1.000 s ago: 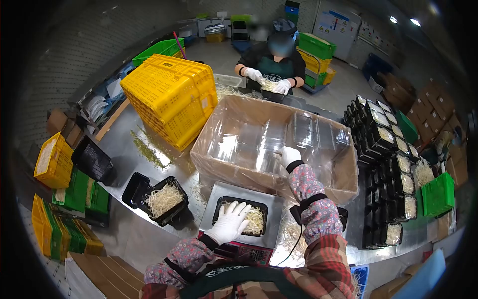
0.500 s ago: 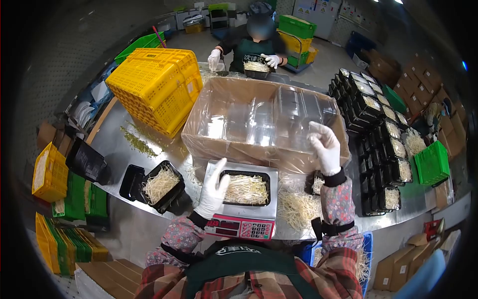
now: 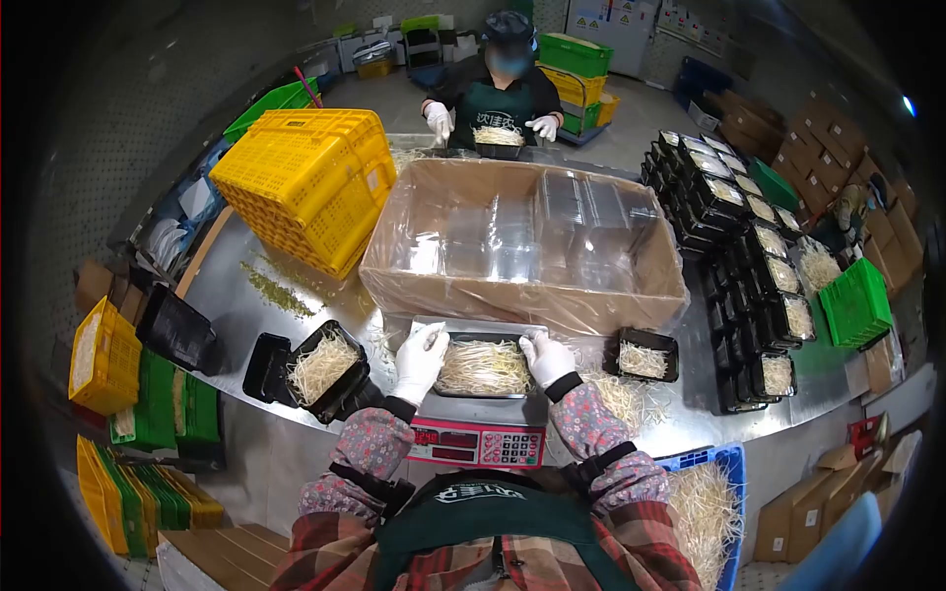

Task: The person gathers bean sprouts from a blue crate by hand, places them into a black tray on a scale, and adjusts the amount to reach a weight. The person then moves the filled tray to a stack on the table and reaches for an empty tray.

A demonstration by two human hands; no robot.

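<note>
A black tray of bean sprouts (image 3: pixel 483 368) sits on the scale (image 3: pixel 480 443) with the red front panel, directly before me. My left hand (image 3: pixel 421 361), in a white glove, is closed at the tray's left rim. On the opposite rim, the gloved fingers of my right hand (image 3: pixel 548 359) are closed in the same way. Whether a clear lid covers the sprouts I cannot make out. To the right of the scale stands another black tray (image 3: pixel 642 357) with some sprouts in it. A fuller sprout tray (image 3: pixel 325 367) rests on black trays at the left.
A plastic-lined cardboard box (image 3: pixel 512 297) holding clear plastic lids (image 3: pixel 601 222) stands behind the scale. Stacked yellow crates (image 3: pixel 305 187) are left of it, packed trays (image 3: pixel 769 305) right. A blue crate (image 3: pixel 734 512) of sprouts is beside me. A co-worker (image 3: pixel 503 103) faces me.
My right hand has come down from above the lined box to the tray's right rim. My left hand has moved onto the left rim. The co-worker's tray has shifted slightly.
</note>
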